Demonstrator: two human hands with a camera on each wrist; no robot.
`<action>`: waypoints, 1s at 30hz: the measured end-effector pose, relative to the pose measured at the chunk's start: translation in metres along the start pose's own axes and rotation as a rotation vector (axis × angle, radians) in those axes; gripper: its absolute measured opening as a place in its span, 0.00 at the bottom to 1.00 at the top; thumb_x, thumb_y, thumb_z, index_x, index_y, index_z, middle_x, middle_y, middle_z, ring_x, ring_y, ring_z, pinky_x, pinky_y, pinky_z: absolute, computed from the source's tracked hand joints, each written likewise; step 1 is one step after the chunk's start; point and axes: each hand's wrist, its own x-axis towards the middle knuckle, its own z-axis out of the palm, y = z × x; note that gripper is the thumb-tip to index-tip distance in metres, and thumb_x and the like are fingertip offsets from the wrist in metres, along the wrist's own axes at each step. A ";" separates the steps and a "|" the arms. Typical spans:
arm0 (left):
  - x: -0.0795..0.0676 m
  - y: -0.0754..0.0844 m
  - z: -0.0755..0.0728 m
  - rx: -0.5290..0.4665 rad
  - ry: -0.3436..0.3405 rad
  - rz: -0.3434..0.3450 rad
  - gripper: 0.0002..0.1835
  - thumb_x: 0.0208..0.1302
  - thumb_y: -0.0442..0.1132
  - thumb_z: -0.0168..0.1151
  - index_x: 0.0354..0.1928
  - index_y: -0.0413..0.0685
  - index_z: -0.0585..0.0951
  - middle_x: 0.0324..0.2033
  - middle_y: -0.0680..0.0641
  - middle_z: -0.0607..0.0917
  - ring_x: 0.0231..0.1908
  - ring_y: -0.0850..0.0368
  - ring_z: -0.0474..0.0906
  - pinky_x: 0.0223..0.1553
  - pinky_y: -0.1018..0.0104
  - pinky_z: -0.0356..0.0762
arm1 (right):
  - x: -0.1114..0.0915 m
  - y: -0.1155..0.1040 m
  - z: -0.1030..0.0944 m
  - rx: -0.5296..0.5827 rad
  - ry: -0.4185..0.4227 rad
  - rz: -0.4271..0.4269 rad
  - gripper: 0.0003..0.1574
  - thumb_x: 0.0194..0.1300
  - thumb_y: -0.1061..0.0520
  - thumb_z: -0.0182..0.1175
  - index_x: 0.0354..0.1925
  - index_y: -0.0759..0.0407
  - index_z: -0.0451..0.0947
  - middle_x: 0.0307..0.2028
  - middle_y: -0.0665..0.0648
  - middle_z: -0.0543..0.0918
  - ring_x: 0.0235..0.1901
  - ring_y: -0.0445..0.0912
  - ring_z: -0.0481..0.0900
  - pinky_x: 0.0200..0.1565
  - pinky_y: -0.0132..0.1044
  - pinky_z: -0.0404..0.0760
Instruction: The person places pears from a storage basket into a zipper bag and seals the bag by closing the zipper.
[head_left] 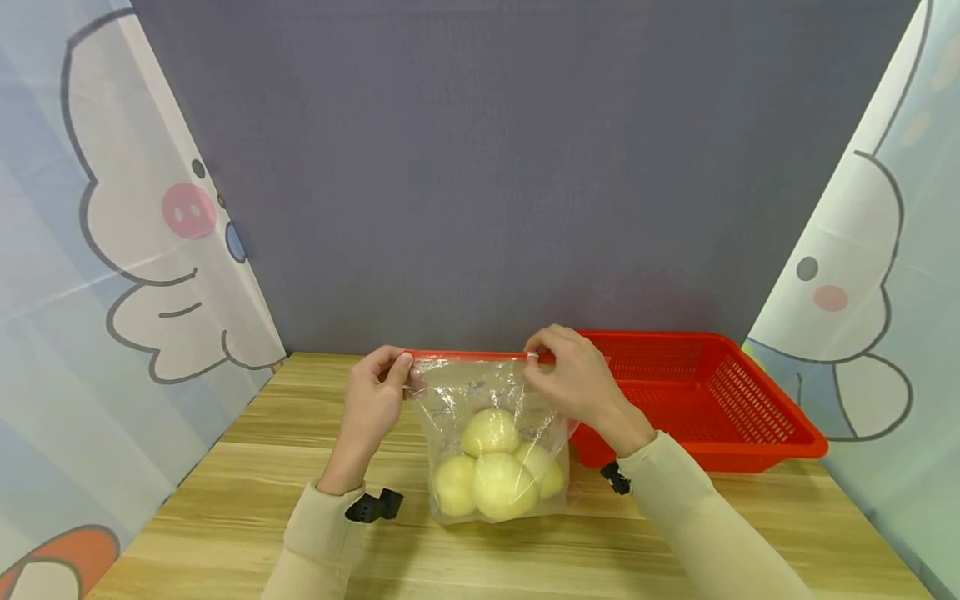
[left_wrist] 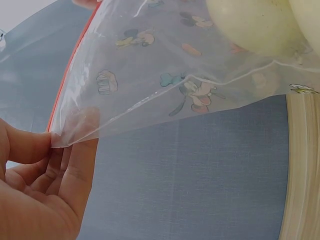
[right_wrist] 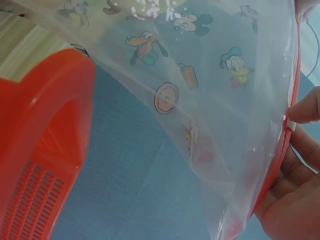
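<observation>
A clear slider zip bag (head_left: 480,387) with a red zip strip along its top stands upright on the table. Inside it, several pale yellow-green round fruits (head_left: 504,487) are piled at the bottom; their exact kind cannot be told. My left hand (head_left: 375,396) pinches the bag's upper left corner between thumb and fingers, which the left wrist view shows close up. On the right part of the strip, my right hand (head_left: 573,375) pinches the small white slider (right_wrist: 291,125) with thumb and forefinger. Cartoon figures are printed on the bag's film (left_wrist: 145,65).
Just right of the bag, partly behind my right hand, stands a red perforated plastic basket (head_left: 750,446). Wood-grain tabletop (head_left: 285,433) lies beneath everything. A grey cloth backdrop (head_left: 480,167) rises behind, with cartoon-printed curtains (head_left: 142,250) at both sides.
</observation>
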 end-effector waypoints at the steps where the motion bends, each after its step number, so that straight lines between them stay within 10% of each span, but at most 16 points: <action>1: 0.000 0.000 0.000 -0.002 0.000 -0.001 0.10 0.77 0.31 0.55 0.42 0.29 0.81 0.31 0.36 0.82 0.28 0.55 0.85 0.33 0.61 0.89 | 0.000 0.000 0.000 0.000 0.002 -0.001 0.07 0.59 0.60 0.59 0.35 0.54 0.83 0.34 0.47 0.81 0.32 0.44 0.74 0.34 0.37 0.78; 30: -0.002 0.001 -0.001 0.011 0.012 -0.011 0.08 0.76 0.32 0.56 0.40 0.34 0.82 0.30 0.37 0.83 0.28 0.54 0.85 0.33 0.61 0.89 | -0.006 0.003 -0.005 0.012 0.023 0.005 0.06 0.60 0.62 0.60 0.36 0.56 0.83 0.34 0.48 0.81 0.33 0.44 0.73 0.35 0.37 0.78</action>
